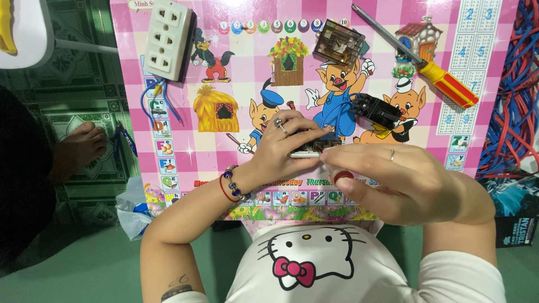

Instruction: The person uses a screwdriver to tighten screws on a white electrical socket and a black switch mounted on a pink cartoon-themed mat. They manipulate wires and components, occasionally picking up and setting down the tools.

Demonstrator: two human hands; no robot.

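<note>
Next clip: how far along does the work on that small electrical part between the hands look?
Done: not clear; a white socket block with loose wires and a black part lie on the pink board. In hand: left hand and right hand pinch a small electrical part. Left: cannot tell; the screwdriver lies untouched.

**Small electrical part held between two hands**

A small dark electrical component (312, 147) with a metal edge lies level just above the pink cartoon-printed worktop (247, 73), mostly hidden by fingers (297, 126) gripping it from both sides near the front edge.
</note>
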